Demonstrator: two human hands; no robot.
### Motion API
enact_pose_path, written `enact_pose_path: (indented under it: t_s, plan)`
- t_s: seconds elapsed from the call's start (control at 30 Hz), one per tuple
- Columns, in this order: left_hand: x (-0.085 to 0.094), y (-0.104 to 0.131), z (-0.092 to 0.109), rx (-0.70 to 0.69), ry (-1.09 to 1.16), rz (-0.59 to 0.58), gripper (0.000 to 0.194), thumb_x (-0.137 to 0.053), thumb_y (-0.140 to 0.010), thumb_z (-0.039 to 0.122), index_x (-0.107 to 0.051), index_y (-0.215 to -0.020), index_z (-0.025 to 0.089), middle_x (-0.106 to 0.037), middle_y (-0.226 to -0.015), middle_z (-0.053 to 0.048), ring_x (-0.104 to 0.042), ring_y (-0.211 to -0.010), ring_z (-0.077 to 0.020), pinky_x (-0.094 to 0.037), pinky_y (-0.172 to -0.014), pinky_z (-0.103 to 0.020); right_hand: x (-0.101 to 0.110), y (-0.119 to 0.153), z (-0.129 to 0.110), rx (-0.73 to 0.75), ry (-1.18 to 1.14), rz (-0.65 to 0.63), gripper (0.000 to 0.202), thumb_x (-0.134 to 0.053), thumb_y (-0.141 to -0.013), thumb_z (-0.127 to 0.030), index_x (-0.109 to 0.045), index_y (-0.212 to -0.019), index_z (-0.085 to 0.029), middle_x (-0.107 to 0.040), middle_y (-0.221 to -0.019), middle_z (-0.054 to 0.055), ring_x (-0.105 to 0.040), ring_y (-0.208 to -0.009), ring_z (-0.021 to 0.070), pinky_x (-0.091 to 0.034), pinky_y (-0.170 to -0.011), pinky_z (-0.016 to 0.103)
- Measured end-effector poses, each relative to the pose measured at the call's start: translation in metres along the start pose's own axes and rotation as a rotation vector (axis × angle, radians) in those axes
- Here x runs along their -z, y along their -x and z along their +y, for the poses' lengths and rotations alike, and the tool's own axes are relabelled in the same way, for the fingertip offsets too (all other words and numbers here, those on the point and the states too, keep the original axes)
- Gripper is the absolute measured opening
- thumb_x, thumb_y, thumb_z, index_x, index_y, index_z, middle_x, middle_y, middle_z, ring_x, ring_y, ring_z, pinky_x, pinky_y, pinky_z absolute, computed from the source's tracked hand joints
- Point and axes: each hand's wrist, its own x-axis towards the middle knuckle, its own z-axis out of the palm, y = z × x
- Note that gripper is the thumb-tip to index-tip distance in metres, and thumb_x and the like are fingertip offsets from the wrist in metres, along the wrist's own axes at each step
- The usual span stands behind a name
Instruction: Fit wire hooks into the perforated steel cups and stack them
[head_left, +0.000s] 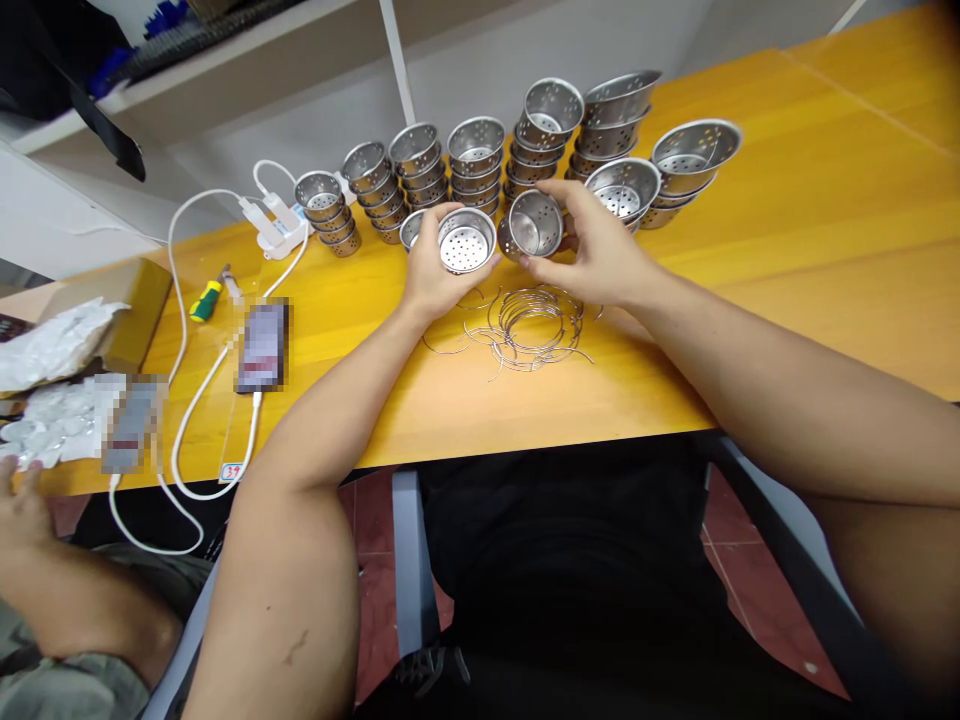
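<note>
My left hand [435,270] is closed around a perforated metal cup [466,242], its open mouth facing me. Just right of it, my right hand [600,245] grips a second perforated metal cup [534,228], tilted, with thumb and fingers around its side. The two cups are close together above the yellow table. Another cup [409,230] shows partly behind my left hand. Below the hands lies a loose pile of thin metal wire rings [534,325], some of them open curves.
Stacks of perforated cups [478,150] line the back of the table [420,400]. To the left are a power strip [281,235] with white cables, a phone [262,345], a second phone [135,425] and a green-yellow screwdriver [206,300]. Another person's hand [26,510] rests near plastic bags [56,420].
</note>
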Motion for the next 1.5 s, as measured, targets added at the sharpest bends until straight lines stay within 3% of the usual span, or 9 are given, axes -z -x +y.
enact_pose_path:
  t_s: [0.1, 0.33, 0.57, 0.7, 0.8, 0.9, 1.1, 1.3, 1.5]
  plan:
    - [0.003, -0.002, 0.004, 0.001, -0.008, 0.044, 0.125, -0.078, -0.09, 0.122, -0.045, -0.177, 0.037, -0.075, -0.168, -0.015, -0.08, -0.162, -0.0412, -0.06, -0.148, -0.069, -0.013, 0.0, 0.012, -0.041, -0.024, 0.168, 0.111, -0.08, -0.113, -0.079, -0.045, -0.205, -0.028, -0.064, -0.194, 0.021, -0.059, -0.18, 0.059, -0.046, -0.155, 0.083]
    - [0.0, 0.003, 0.004, -0.054, -0.009, -0.093, 0.127, -0.076, -0.099, 0.114, -0.032, -0.193, 0.04, -0.068, -0.178, -0.019, -0.073, -0.172, -0.0446, -0.055, -0.153, -0.073, -0.023, -0.002, 0.016, -0.101, 0.044, 0.021, 0.105, -0.087, -0.114, -0.064, -0.053, -0.202, -0.018, -0.071, -0.177, 0.029, -0.067, -0.171, 0.0633, -0.053, -0.15, 0.083]
    - [-0.001, 0.005, 0.007, -0.075, -0.014, -0.1, 0.123, -0.075, -0.101, 0.113, -0.034, -0.192, 0.042, -0.069, -0.177, -0.017, -0.075, -0.17, -0.0449, -0.059, -0.149, -0.075, -0.005, 0.004, -0.015, -0.031, 0.074, 0.067, 0.092, -0.081, -0.117, -0.072, -0.06, -0.197, -0.031, -0.067, -0.184, 0.024, -0.062, -0.176, 0.0609, -0.053, -0.15, 0.084]
    - [0.0, 0.004, 0.005, -0.08, -0.028, -0.123, 0.125, -0.073, -0.102, 0.113, -0.028, -0.196, 0.044, -0.068, -0.179, -0.018, -0.075, -0.169, -0.0441, -0.059, -0.149, -0.074, 0.035, 0.014, -0.056, 0.071, 0.072, 0.084, 0.045, -0.065, -0.126, -0.073, -0.088, -0.147, -0.04, -0.082, -0.152, 0.02, -0.079, -0.144, 0.0522, -0.067, -0.126, 0.075]
    - [-0.001, 0.005, 0.003, -0.085, -0.03, -0.101, 0.126, -0.072, -0.1, 0.116, -0.031, -0.194, 0.043, -0.07, -0.176, -0.017, -0.079, -0.164, -0.0425, -0.063, -0.145, -0.073, 0.051, 0.016, -0.057, 0.162, 0.087, -0.168, 0.044, -0.071, -0.12, -0.072, -0.085, -0.118, -0.031, -0.084, -0.112, 0.014, -0.081, -0.096, 0.0387, -0.066, -0.093, 0.06]
    - [-0.001, 0.005, 0.001, -0.098, -0.016, -0.097, 0.123, -0.072, -0.1, 0.116, -0.034, -0.192, 0.044, -0.072, -0.175, -0.016, -0.079, -0.165, -0.042, -0.064, -0.145, -0.073, 0.048, 0.014, -0.037, 0.154, 0.135, -0.334, 0.044, -0.076, -0.117, -0.073, -0.089, -0.119, -0.032, -0.087, -0.115, 0.01, -0.08, -0.091, 0.0352, -0.061, -0.088, 0.053]
    - [0.003, 0.004, 0.002, -0.084, -0.009, -0.091, 0.123, -0.082, -0.095, 0.114, -0.043, -0.184, 0.039, -0.074, -0.173, -0.016, -0.081, -0.163, -0.0425, -0.063, -0.145, -0.07, 0.024, 0.008, -0.016, 0.063, 0.229, -0.409, 0.028, -0.085, -0.115, -0.056, -0.088, -0.105, -0.03, -0.089, -0.115, 0.011, -0.084, -0.096, 0.0378, -0.058, -0.087, 0.049]
    - [0.003, 0.005, 0.008, -0.084, 0.003, -0.128, 0.125, -0.079, -0.096, 0.116, -0.039, -0.186, 0.038, -0.072, -0.177, -0.018, -0.079, -0.165, -0.0425, -0.063, -0.146, -0.068, 0.012, 0.003, -0.024, 0.049, 0.276, -0.374, 0.021, -0.071, -0.115, -0.033, -0.091, -0.117, -0.028, -0.094, -0.128, 0.015, -0.088, -0.108, 0.0396, -0.064, -0.09, 0.05]
    - [0.0, 0.005, 0.007, -0.095, 0.001, -0.126, 0.123, -0.074, -0.099, 0.116, -0.037, -0.19, 0.042, -0.072, -0.178, -0.016, -0.081, -0.165, -0.0411, -0.066, -0.145, -0.069, 0.008, 0.005, -0.023, 0.086, 0.278, -0.314, 0.015, -0.073, -0.115, -0.035, -0.084, -0.107, -0.03, -0.091, -0.121, 0.012, -0.083, -0.099, 0.0354, -0.056, -0.078, 0.046]
